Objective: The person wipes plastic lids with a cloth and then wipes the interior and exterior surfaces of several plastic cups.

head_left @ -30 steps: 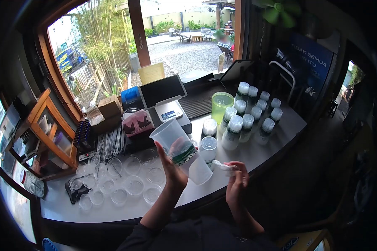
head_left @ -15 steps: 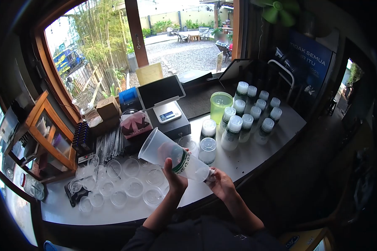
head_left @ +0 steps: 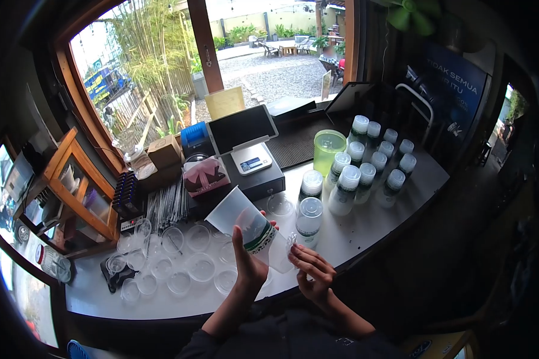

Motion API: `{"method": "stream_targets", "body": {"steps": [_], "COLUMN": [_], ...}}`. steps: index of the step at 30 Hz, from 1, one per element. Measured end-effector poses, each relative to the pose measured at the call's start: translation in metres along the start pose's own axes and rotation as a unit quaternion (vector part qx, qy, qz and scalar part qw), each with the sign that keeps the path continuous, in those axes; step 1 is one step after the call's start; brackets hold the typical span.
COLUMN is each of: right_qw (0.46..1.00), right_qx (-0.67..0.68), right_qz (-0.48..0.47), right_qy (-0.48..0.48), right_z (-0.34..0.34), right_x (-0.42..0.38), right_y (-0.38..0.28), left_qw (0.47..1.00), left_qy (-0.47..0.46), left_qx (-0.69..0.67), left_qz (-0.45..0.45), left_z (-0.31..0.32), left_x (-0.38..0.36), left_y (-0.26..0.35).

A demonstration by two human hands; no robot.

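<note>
1. Left grip (head_left: 253,264) closed around tilted, tapered, translucent plastic cup with green band (head_left: 257,235), frame centre.
2. Right grip (head_left: 312,273) pinching crumpled whitish wad (head_left: 291,240) beside cup's base.
3. Clear round plastic lids (head_left: 202,267) on grey counter (head_left: 96,296), lower left.

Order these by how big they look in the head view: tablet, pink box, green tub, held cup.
1. Held cup, though it seems nearer the camera
2. Tablet
3. Pink box and green tub: too alike to rank
</note>
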State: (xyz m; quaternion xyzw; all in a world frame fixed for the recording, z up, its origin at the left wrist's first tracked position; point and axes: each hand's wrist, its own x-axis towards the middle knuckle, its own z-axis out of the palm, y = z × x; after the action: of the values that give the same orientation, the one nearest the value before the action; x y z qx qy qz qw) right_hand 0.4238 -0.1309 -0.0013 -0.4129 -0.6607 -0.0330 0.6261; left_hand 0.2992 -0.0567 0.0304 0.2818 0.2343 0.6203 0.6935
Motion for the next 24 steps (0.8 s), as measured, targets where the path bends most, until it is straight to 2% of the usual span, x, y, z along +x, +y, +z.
{"method": "stream_targets", "body": {"steps": [2, 4, 6, 7, 10, 15, 16, 19, 21, 22, 23, 24], "right_qw": [0.998, 0.985, 0.956, 0.950, 0.960, 1.000, 1.000, 0.999, 0.998, 0.998, 0.996, 0.993], "right_qx": [0.050, 0.097, 0.094, 0.079, 0.052, 0.017, 0.014, 0.010, 0.003, 0.041, 0.080, 0.120], "right_qz": [0.023, 0.127, 0.231, 0.248, 0.160, 0.021, 0.000, -0.025, -0.041, -0.033, -0.025, -0.016], "right_qy": [0.024, 0.058, 0.152, 0.170, 0.222, -0.013, 0.002, -0.024, -0.037, -0.025, -0.014, -0.003], "right_z": [-0.009, -0.020, -0.033, -0.040, -0.033, 0.013, 0.023, 0.025, 0.020, 0.016, 0.012, 0.009], "right_x": [-0.005, -0.010, -0.007, 0.002, 0.036, 0.030, 0.022, 0.019, 0.013, 0.011, 0.007, 0.005], "right_y": [0.018, 0.035, 0.040, 0.039, 0.010, -0.031, -0.030, -0.026, -0.021, -0.017, -0.014, -0.009], "left_qw": [0.999, 0.995, 0.989, 0.985, 0.969, 0.958, 0.962, 0.976, 0.988, 0.987, 0.986, 0.981], "left_qy": [-0.009, -0.032, -0.143, -0.151, -0.194, -0.223, -0.217, -0.180, -0.147, -0.131, -0.145, -0.174], "left_qx": [-0.035, -0.074, 0.037, 0.080, 0.144, 0.165, 0.158, 0.120, 0.022, -0.028, -0.039, 0.011], "left_qz": [-0.029, -0.058, 0.025, 0.024, -0.045, 0.072, 0.054, 0.021, -0.051, -0.086, -0.077, -0.084], "left_z": [-0.006, -0.011, -0.014, -0.025, -0.033, -0.017, -0.016, -0.011, -0.028, -0.037, -0.041, -0.037], "left_x": [0.002, 0.005, 0.007, 0.007, 0.002, -0.004, -0.003, -0.008, -0.004, 0.003, 0.010, 0.010], "left_y": [0.004, 0.012, 0.016, 0.017, 0.020, 0.002, 0.004, 0.008, 0.003, 0.002, 0.004, 0.009]}}
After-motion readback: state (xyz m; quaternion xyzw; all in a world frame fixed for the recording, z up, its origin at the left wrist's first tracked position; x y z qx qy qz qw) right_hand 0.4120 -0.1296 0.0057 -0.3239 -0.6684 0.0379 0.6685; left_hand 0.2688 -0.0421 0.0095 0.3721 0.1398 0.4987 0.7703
